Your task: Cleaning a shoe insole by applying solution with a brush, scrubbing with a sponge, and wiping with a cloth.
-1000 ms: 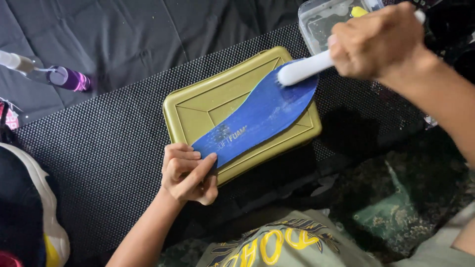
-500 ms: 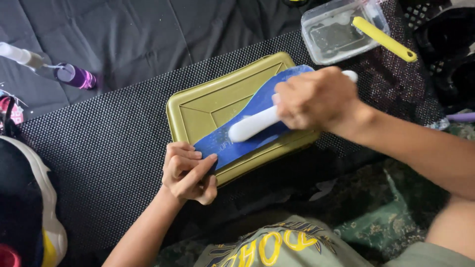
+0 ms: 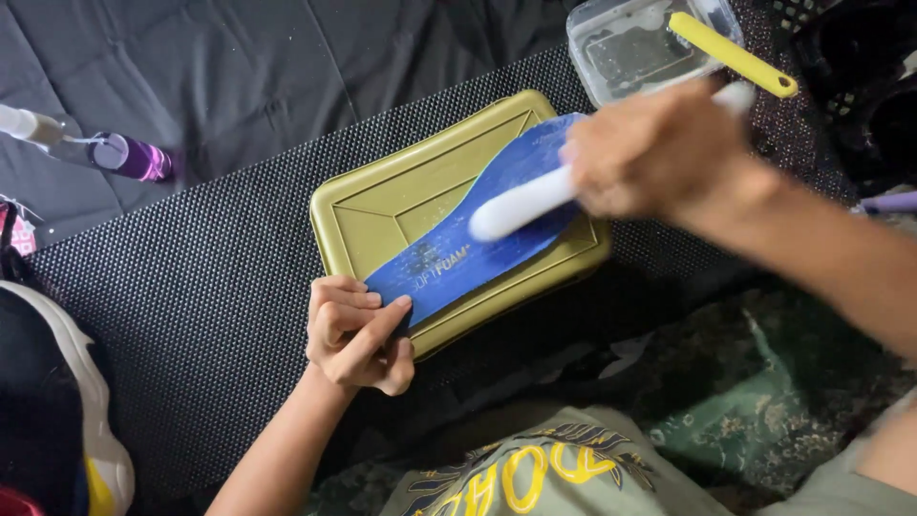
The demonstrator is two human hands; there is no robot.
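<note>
Head view, the only one. Counting first: 1 blue insole (image 3: pixel 478 244), 1 olive-green box lid (image 3: pixel 401 205), 2 brushes, 1 clear plastic tub (image 3: pixel 621 53), 1 spray bottle (image 3: pixel 95 148), 1 sneaker (image 3: pixel 57 401).

The insole is lying diagonally across the green lid, toe end pointing up & to the right, heel end hanging over the lid's near edge. My left hand (image 3: pixel 358 334) is pinching that heel end, thumb on top w/ fingers curled under, pinning it down. My right hand (image 3: pixel 659 153) is wrapping tightly round the white brush handle (image 3: pixel 521 205), which is sticking out toward the left over the middle of the insole. The hand is blurry, so I can't tell where the bristles are sitting.

The 2nd brush, a yellow one (image 3: pixel 731 53), is resting across the rim of the clear tub, well apart from the lid, up at the top right. The tub is looking wet inside.

Everything is sitting on a black dimpled mat (image 3: pixel 191 306), w/ dark grey cloth (image 3: pixel 239 67) beyond it. The spray bottle, purple body & white nozzle, is lying on its side at the far left on that cloth. The sneaker, white sole w/ a bit of yellow, is poking in at the lower left edge. My right forearm is crossing the right side & covering part of the mat there. My shirt w/ yellow print (image 3: pixel 535 473) is showing at the bottom.
</note>
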